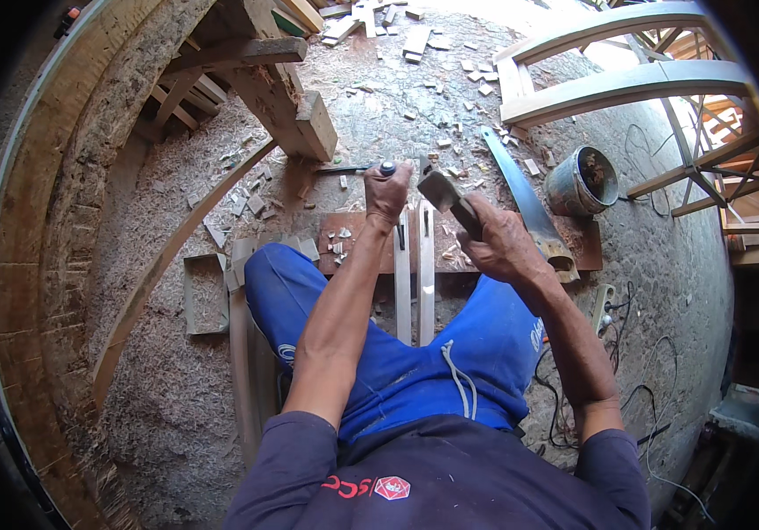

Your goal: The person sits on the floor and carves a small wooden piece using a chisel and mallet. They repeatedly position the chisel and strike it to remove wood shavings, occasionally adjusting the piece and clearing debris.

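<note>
My left hand (386,193) is closed in a fist around a chisel (387,166); the round end of its handle shows above the fingers, while the hand hides much of the rest. Just to its right, my right hand (505,240) grips a hammer (438,189), the metal head raised near the left fist and apart from the chisel. Below both hands, two pale wooden strips, a left strip (403,291) and a right strip (427,296), run side by side between my knees. Narrow slots show near their far ends. Under them lies a reddish-brown board (357,261) with chips on it.
A handsaw (521,190) lies right of the board, beside a dirty bucket (582,181). Curved wooden frames (626,88) stand at the far right. A heavy timber bench (30,265) borders the left, with a small tray (206,296) nearer me. Cables (626,371) trail at right.
</note>
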Available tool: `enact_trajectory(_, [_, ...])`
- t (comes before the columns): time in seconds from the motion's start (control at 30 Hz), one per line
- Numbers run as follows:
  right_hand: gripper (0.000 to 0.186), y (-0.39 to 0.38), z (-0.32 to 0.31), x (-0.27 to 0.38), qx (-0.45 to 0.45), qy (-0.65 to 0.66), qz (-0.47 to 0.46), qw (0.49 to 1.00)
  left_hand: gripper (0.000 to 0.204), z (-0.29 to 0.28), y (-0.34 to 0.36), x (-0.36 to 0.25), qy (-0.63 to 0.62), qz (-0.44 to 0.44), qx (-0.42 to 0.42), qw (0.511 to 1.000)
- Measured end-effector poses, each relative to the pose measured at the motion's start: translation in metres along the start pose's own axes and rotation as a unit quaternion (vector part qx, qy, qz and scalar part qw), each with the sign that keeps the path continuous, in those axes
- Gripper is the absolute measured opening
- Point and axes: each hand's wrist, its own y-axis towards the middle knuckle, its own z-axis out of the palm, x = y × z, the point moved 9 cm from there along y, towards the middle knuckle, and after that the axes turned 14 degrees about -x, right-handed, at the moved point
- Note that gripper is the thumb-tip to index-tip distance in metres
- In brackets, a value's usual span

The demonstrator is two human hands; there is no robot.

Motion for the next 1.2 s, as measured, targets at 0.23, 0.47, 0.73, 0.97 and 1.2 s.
enact_trajectory(0.23, [0.037,-0.023,-0.019,-0.023,-0.066,0.048,0.052,0.995,0.043,-0.017,-0.048,-0.02,-0.005,0.069,-0.025,0.997])
enact_trajectory(0.47, [0.035,-0.024,-0.002,-0.023,-0.034,0.077,0.089,0.992,0.041,-0.018,-0.043,-0.041,-0.03,0.057,-0.034,0.997])
enact_trajectory(0.73, [0.036,-0.014,0.01,-0.008,-0.031,0.072,0.022,0.997,0.034,-0.006,-0.06,-0.037,0.017,0.154,-0.014,0.988])
enact_trajectory(0.97, [0.034,0.013,-0.004,0.062,-0.049,-0.025,-0.161,0.985,0.008,0.004,-0.072,-0.038,0.004,0.238,-0.019,0.971])
enact_trajectory(1.2, [0.029,-0.001,0.017,-0.024,0.005,-0.09,-0.053,0.994,0.028,-0.003,-0.119,-0.044,0.128,0.204,0.111,0.964])
